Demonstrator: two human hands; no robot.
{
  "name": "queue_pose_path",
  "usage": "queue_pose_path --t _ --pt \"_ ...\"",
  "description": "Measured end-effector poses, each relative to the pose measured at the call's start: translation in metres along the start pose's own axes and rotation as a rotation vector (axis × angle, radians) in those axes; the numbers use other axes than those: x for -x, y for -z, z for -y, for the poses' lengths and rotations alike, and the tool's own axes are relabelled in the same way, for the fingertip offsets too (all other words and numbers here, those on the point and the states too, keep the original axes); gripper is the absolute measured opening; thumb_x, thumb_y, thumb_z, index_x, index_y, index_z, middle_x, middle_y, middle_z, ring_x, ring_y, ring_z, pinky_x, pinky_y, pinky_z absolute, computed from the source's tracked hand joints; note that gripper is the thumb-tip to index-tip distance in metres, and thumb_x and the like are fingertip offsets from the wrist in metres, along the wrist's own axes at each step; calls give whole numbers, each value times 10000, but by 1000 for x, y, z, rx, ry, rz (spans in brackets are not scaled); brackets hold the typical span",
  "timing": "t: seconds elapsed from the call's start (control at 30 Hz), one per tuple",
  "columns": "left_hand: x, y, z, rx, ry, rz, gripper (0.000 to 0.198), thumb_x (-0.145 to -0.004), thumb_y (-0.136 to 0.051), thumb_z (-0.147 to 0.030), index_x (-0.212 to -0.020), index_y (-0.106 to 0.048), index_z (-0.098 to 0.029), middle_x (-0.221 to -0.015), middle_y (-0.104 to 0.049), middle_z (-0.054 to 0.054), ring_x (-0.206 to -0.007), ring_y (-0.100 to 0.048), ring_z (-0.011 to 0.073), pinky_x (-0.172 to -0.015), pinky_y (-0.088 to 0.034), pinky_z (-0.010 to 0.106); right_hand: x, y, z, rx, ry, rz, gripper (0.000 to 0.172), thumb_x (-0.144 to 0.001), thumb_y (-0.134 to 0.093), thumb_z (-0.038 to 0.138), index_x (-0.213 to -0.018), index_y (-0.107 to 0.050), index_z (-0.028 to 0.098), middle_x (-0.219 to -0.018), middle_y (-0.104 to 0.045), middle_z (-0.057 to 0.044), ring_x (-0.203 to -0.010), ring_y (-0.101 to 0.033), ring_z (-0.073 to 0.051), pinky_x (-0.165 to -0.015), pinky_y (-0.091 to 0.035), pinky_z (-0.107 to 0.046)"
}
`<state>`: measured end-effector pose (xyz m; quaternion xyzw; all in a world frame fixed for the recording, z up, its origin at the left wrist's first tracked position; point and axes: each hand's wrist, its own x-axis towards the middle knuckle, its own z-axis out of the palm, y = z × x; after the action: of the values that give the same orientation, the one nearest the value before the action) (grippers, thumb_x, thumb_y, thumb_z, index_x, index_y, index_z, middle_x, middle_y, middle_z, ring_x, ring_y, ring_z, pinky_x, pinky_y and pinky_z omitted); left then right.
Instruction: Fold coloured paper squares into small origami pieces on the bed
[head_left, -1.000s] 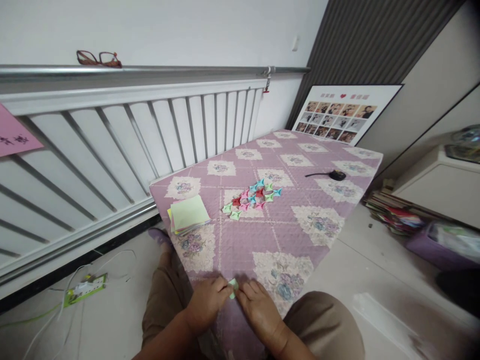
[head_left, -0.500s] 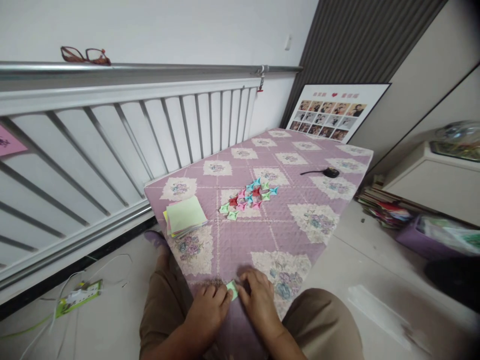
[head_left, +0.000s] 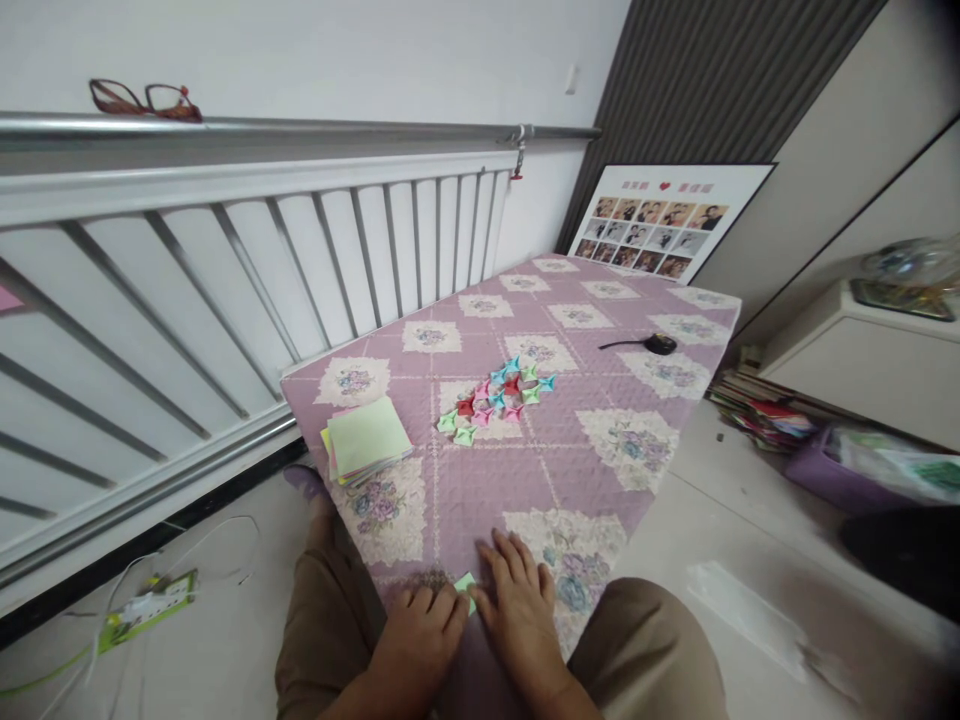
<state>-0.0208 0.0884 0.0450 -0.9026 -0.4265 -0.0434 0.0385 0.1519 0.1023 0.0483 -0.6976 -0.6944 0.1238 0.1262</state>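
A small light-green folded paper (head_left: pixel 466 584) lies on the near edge of a table under a purple flowered cloth (head_left: pixel 487 480). My left hand (head_left: pixel 424 628) is curled beside it, fingertips touching its left side. My right hand (head_left: pixel 519 595) lies flat on the cloth with fingers stretched out, pressing the paper's right side. Farther up the cloth sit a cluster of several small folded paper stars (head_left: pixel 495 394) in green, pink, red and blue, and a stack of pastel square paper sheets (head_left: pixel 366 440) to the left.
A white slatted rail (head_left: pixel 225 260) runs along the table's left side, with red-framed glasses (head_left: pixel 144 100) on top. A black object with a cord (head_left: pixel 651 345) lies far right on the cloth. A photo board (head_left: pixel 660 222) leans behind. Books (head_left: pixel 757 410) and a power strip (head_left: pixel 146 607) lie on the floor.
My right hand has flattened and spread its fingers over the paper. My left hand has slid slightly lower. The view has shifted a little, so the table sits further left.
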Motion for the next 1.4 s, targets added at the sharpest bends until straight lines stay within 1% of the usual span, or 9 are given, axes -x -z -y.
queue_pose_path --t 0.17,0.3,0.5,0.73,0.87,1.0,1.23,1.3,1.4 --pt "3 -3 0 -28 -2 -38 314 -927 -503 -346 -1235 -499 -281 -1074 -610 20 -774 -529 159 -626 -359 305 -1 -1 -5 -26 -15 -21 493 -784 -536 272 -1276 -504 297 -1431 -437 -38 -1348 -314 -268 -1055 -239 -526" --pt "7 -6 0 -40 -6 -72 311 -922 -508 -349 -1225 -517 -282 -1115 -605 31 -786 -529 168 -622 -357 311 -4 7 -7 -45 -49 26 545 -753 -559 264 -1295 -498 278 -1448 -410 -50 -1356 -305 -267 -1063 -255 -483" --pt "8 -7 -1 -30 -2 -55 333 -913 -519 -330 -1243 -515 -282 -1125 -610 46 -788 -527 179 -632 -363 321 -11 21 -2 -24 -119 133 697 -695 -580 262 -1372 -415 279 -1501 -318 -52 -1394 -208 -297 -1063 -225 -526" --pt "8 -9 -1 -20 19 -9 344 -913 -526 -320 -1256 -501 -298 -1139 -606 47 -808 -532 178 -654 -375 317 -12 23 -2 -27 -125 163 665 -706 -575 268 -1356 -432 274 -1517 -281 -55 -1405 -170 -298 -1068 -183 -564" --pt "9 -6 -1 -22 26 22 364 -912 -531 -308 -1274 -483 -304 -1163 -599 46 -842 -536 183 -673 -387 313 -11 24 2 -62 -151 130 639 -737 -566 318 -1359 -427 270 -1497 -324 -70 -1396 -206 -293 -1060 -213 -552" --pt "7 -2 -3 -32 42 22 368 -898 -557 -291 -1261 -498 -310 -1156 -606 31 -832 -545 180 -665 -403 308 -6 19 9 -54 -150 81 648 -738 -556 284 -1369 -411 270 -1496 -323 -72 -1391 -215 -298 -1049 -207 -577" --pt "9 -3 -5 -63 130 47 376 -874 -543 -168 -1244 -550 -233 -1185 -595 78 -901 -556 210 -719 -450 338 -1 13 7 -61 -115 46 634 -738 -555 298 -1358 -431 261 -1490 -333 -72 -1387 -223 -305 -1051 -190 -581" --pt "7 -1 -5 -52 149 74 384 -870 -527 -147 -1248 -549 -214 -1195 -592 89 -923 -562 227 -738 -459 361 -1 13 6 -59 -108 47 630 -740 -556 299 -1357 -435 262 -1488 -338 -69 -1386 -225 -306 -1052 -187 -582" --pt "-2 11 -2 10 173 170 376 -880 -480 -122 -1240 -549 -206 -1182 -597 87 -950 -570 237 -760 -458 369 -1 14 7 -61 -102 50 626 -741 -559 300 -1354 -439 269 -1488 -340 -67 -1383 -231 -311 -1047 -189 -592"
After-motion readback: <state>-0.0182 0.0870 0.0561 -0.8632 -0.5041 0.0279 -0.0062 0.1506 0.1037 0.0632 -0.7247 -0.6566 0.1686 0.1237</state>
